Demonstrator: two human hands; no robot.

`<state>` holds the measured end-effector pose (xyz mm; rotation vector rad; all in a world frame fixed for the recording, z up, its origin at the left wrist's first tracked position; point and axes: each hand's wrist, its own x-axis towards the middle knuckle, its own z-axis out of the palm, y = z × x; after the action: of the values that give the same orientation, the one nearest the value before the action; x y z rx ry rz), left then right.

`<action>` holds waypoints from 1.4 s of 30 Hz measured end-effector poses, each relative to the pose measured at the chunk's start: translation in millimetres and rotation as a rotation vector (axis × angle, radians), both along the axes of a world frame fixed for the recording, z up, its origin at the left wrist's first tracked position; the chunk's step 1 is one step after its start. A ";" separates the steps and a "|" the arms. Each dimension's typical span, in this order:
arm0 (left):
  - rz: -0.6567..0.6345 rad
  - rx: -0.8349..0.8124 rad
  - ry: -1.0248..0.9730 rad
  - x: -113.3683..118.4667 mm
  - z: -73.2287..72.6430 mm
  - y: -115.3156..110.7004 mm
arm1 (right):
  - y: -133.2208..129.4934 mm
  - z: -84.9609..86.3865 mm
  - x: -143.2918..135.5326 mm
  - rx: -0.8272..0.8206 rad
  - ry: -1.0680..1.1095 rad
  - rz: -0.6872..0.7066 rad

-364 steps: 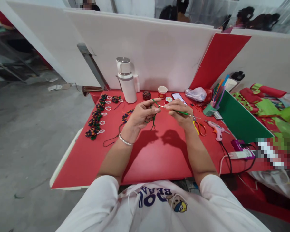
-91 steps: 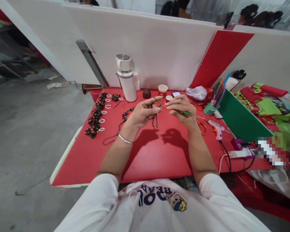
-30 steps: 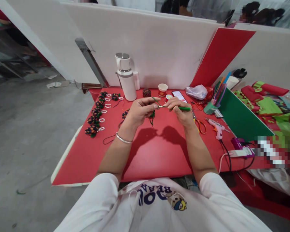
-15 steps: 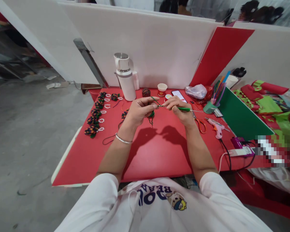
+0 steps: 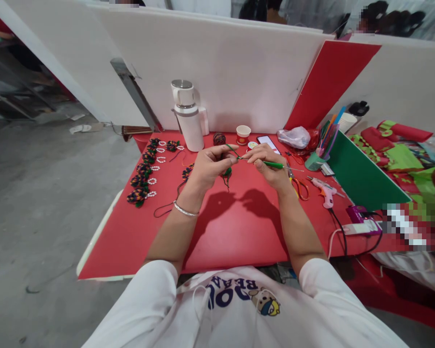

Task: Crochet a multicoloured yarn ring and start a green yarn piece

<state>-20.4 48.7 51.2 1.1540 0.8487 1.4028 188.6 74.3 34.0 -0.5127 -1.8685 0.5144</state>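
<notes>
Over the middle of the red table, my right hand [image 5: 268, 162] is closed around a crochet hook with a green handle [image 5: 274, 165]. Its thin tip points left, into green yarn. My left hand [image 5: 213, 163] pinches a small green crochet piece [image 5: 227, 172], partly hidden by the fingers, with loose ends hanging below. A green strand runs taut over the left index finger to the hook. Behind my left wrist, a multicoloured crocheted piece [image 5: 187, 171] lies partly covered. A dark yarn ball [image 5: 219, 138] sits beyond my hands.
Crocheted pieces with white bead loops [image 5: 137, 195] line the table's left side. At the back stand a white thermos [image 5: 189, 125], a paper cup [image 5: 243, 134] and a phone [image 5: 268, 144]. To the right lie orange-handled scissors [image 5: 301, 188], a pink glue gun [image 5: 326, 191] and a power strip [image 5: 358, 228].
The hook has tilted slightly, its handle end dipping lower and shifting a little left with my right hand. My left hand stays nearly in place, holding the green piece.
</notes>
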 end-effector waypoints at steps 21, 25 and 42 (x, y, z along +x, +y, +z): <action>-0.117 -0.128 -0.262 11.2 -1.9 -4.2 | -5.7 -20.6 -23.4 0.363 0.037 -0.333; -0.228 -0.183 -0.264 -4.0 0.5 0.6 | -1.8 -7.4 -10.9 0.252 0.035 -0.102; 0.052 0.007 -0.114 15.2 -4.2 -3.5 | -5.2 -12.3 -18.4 0.294 -0.037 -0.236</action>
<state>-5.2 45.2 47.1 1.0536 0.7990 1.5006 170.2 69.1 21.7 -0.5374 -1.8475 0.0710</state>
